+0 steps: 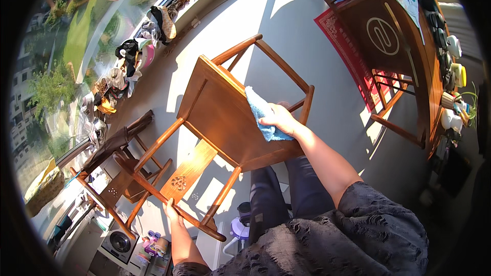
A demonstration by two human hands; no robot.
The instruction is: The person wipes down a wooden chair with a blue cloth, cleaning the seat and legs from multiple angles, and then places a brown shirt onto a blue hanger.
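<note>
A brown wooden chair (226,119) is tilted before me, its seat facing up and its legs reaching away over the floor. My left hand (173,212) grips the top rail of its backrest, just below the splat (188,170) with a pierced carving. In my right hand (282,120) is a folded light-blue cloth (261,109), laid against the right edge of the seat. Part of that edge is hidden under the cloth and hand.
A second wooden chair (115,188) stands at the left by the window. Laundry (128,55) hangs along the glass. At right is a wooden table (414,65) bearing cups, with a red mat (345,53) beside it. A purple-and-white appliance (240,228) stands near my legs.
</note>
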